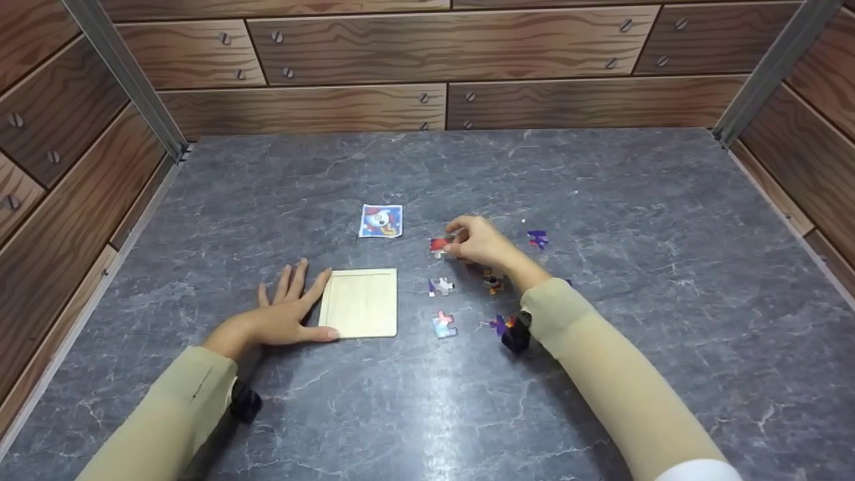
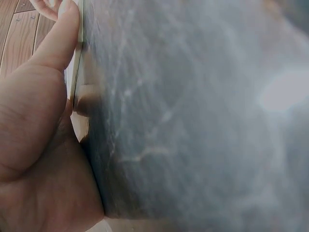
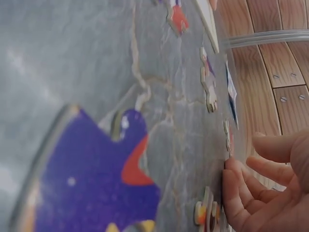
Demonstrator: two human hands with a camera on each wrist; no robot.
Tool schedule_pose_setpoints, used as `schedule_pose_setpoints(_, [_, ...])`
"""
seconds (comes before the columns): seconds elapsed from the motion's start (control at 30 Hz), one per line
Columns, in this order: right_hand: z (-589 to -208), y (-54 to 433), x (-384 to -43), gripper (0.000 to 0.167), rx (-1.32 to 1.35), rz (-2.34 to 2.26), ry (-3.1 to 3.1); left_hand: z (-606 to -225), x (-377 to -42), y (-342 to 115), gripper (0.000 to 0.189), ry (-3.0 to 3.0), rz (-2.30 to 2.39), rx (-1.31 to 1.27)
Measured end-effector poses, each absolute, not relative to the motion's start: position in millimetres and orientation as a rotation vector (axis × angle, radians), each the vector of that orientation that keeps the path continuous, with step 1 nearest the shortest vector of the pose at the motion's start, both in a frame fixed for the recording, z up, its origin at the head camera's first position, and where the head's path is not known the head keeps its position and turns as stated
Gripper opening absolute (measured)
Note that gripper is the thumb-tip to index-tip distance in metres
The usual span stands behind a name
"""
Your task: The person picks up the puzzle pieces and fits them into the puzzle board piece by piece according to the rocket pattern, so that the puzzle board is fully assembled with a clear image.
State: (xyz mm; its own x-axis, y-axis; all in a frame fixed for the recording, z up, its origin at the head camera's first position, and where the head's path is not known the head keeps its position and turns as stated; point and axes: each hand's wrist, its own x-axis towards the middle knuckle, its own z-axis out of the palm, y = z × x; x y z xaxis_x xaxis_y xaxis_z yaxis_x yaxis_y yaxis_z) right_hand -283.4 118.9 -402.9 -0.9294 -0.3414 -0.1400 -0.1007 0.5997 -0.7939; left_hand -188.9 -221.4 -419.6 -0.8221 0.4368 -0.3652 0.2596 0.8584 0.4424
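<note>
A red puzzle piece [image 1: 439,245] lies on the grey table [image 1: 634,200], just right of the gap between a small picture card [image 1: 381,221] and a pale wooden board [image 1: 361,304]. The right hand [image 1: 486,242] is at its right side, fingers bent and fingertips at its edge; whether they pinch it or only touch it, I cannot tell. The piece is thin and seems to lie flat, so a fingertip landing on top rather than under the rim could skid it along the smooth surface or flip it. A white-and-purple piece [image 1: 441,287] and a pale blue-and-red piece [image 1: 444,325] sit nearer the person; a low sweep back could scatter them. An orange-and-dark piece [image 1: 493,282] shows beneath the forearm, and the black wrist camera [image 1: 516,334] overlaps a purple piece [image 1: 498,324] in the head view, so a dropped wrist might drag either one. Another purple piece [image 1: 538,239] lies farther right, well apart from the fingers. Left of all these, the left hand [image 1: 287,317] has its fingers spread, thumb and index touching the board's left corners; uneven pressure there could turn or slide the board.
</note>
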Motion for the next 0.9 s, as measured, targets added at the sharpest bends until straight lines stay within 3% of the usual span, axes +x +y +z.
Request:
schedule_pose_setpoints(0.2, [-405,111,-287,0.043,-0.432,-1.073,2.673,-419,-189,-223,0.103,2.577,0.518,0.501])
schedule_pose_setpoints(0.63, [-404,104,-290,0.032,-0.377,-0.940,2.732,-422,-189,-222,0.104,2.602,0.512,0.520])
schedule_pose_setpoints(0.9, [-405,109,-292,0.027,-0.512,-0.897,2.718,-421,-189,-222,0.103,2.589,0.510,0.524])
